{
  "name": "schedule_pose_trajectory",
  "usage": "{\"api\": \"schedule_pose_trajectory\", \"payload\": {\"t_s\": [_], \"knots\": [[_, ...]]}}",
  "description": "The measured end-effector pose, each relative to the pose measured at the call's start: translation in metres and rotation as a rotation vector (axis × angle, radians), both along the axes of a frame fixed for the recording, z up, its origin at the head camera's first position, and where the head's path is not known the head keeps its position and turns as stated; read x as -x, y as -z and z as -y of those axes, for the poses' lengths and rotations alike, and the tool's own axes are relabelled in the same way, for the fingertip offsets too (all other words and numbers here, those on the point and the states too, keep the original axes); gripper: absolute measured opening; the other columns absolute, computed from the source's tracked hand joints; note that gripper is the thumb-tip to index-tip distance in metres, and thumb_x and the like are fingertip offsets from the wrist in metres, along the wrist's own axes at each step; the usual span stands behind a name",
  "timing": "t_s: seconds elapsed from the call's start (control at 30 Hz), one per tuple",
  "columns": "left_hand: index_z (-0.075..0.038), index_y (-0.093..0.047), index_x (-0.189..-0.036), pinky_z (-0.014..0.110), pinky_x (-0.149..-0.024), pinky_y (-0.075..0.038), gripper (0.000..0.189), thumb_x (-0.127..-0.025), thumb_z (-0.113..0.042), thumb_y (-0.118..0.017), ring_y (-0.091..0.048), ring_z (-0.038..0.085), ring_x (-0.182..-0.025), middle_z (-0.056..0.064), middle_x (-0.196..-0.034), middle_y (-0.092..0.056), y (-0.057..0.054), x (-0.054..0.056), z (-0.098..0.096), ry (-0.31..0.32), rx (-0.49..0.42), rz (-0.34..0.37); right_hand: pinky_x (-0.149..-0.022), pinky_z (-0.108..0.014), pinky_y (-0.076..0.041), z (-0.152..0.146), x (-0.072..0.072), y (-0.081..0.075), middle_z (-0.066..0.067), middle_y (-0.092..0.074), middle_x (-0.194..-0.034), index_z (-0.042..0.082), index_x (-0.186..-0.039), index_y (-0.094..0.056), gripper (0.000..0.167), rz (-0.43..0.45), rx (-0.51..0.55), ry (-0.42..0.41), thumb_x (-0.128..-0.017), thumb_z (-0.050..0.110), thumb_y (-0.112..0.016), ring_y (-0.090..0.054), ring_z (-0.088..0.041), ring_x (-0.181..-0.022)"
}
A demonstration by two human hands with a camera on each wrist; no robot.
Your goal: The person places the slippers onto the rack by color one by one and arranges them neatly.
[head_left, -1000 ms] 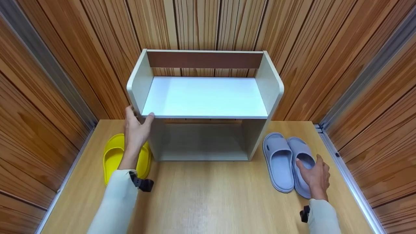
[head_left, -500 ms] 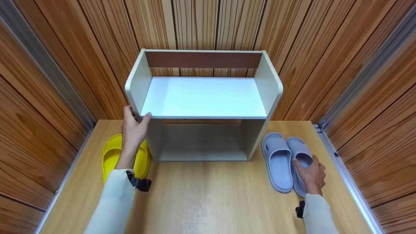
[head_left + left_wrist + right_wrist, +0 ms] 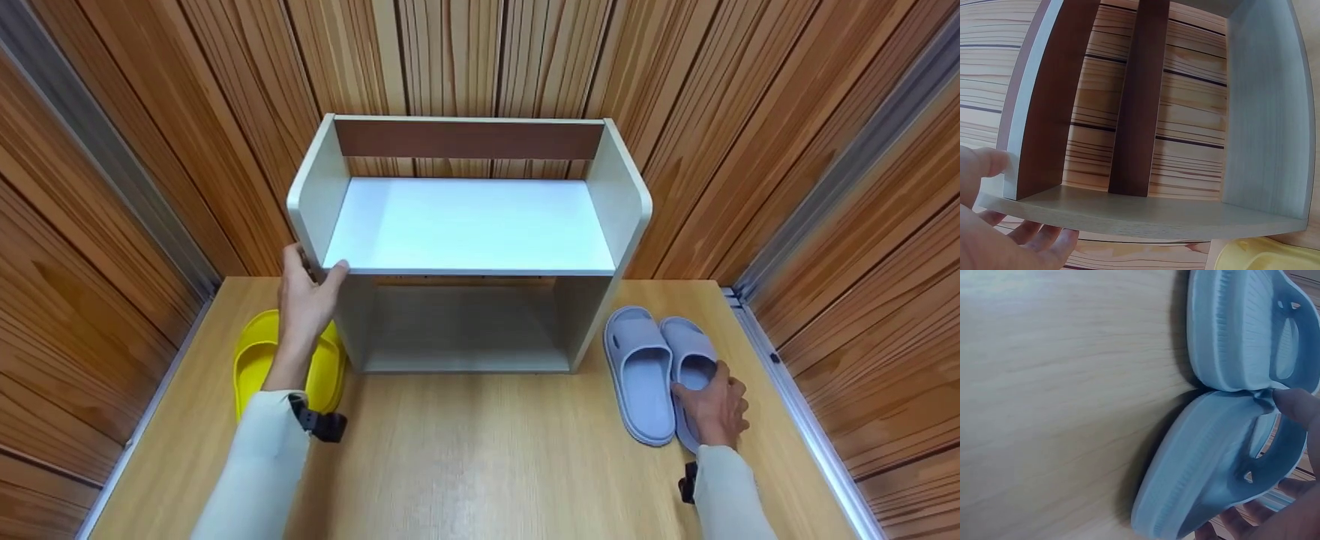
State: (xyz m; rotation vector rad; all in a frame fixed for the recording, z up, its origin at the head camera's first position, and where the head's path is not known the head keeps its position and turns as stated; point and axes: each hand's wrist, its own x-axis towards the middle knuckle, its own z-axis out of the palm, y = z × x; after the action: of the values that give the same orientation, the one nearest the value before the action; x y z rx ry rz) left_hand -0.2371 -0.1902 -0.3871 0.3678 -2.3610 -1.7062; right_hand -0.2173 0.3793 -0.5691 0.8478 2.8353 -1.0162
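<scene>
A small pale two-tier shelf [image 3: 480,225] stands upright against the back wall. My left hand [image 3: 306,307] grips its left side panel, the thumb over the front corner of the upper board and the fingers round the outer face, as the left wrist view shows. On the right lies a pair of grey-blue slippers. My right hand [image 3: 716,405] holds the right slipper [image 3: 688,346] across its sides: in the right wrist view the thumb [image 3: 1297,405] lies at the inner side, the fingers at the outer. The left slipper [image 3: 649,390] touches it, flat on the floor.
Yellow slippers [image 3: 255,364] lie left of the shelf, partly hidden behind my left forearm. Wood-panelled walls [image 3: 135,135] close in the back and both sides. Metal rails [image 3: 806,424] edge the light wooden floor [image 3: 480,450].
My right hand has moved slightly left and closed onto the right grey-blue slipper from its outer side. My left hand keeps its grip on the shelf. The whole head view has shifted a little.
</scene>
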Motion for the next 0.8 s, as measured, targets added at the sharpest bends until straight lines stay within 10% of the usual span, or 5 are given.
{"api": "schedule_pose_trajectory", "payload": {"t_s": [0.8], "knots": [[-0.012,-0.026,-0.153,0.045,-0.115,-0.034,0.065,-0.102,-0.031,-0.061,-0.039,0.030,-0.136,0.014,-0.159,-0.034,0.0013,0.0009,0.0018,0.001,-0.021,0.012,-0.103,-0.072,-0.026,-0.0066,-0.0019,0.0082,-0.041,-0.018,-0.153,0.003,-0.160,-0.006,0.105,-0.010,0.004,-0.008,-0.088,0.038,-0.073,-0.028,-0.059,-0.131]]}}
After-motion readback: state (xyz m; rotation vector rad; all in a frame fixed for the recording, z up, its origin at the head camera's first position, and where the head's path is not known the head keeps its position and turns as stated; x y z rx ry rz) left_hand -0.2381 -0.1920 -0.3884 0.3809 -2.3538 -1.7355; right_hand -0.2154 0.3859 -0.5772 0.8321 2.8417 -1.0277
